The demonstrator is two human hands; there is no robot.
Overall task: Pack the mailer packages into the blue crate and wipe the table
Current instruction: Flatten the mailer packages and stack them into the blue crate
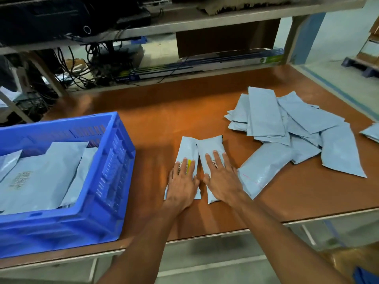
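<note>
Ideally, left hand (183,181) and right hand (221,179), lying flat and open on two side-by-side mailers (211,144), curl round them before lifting left into the blue crate (123,138).

The blue crate (114,181) is cut off at left, one mailer (372,133) at right.

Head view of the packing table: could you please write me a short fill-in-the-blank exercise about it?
1. The crate on the table is coloured ____.
2. The left hand and right hand rest flat on side-by-side mailers, which number ____.
3. The loose pile lies to the ____ of both hands.
4. The crate stands to the ____ of the left hand.
Missing words: blue; two; right; left.
</note>
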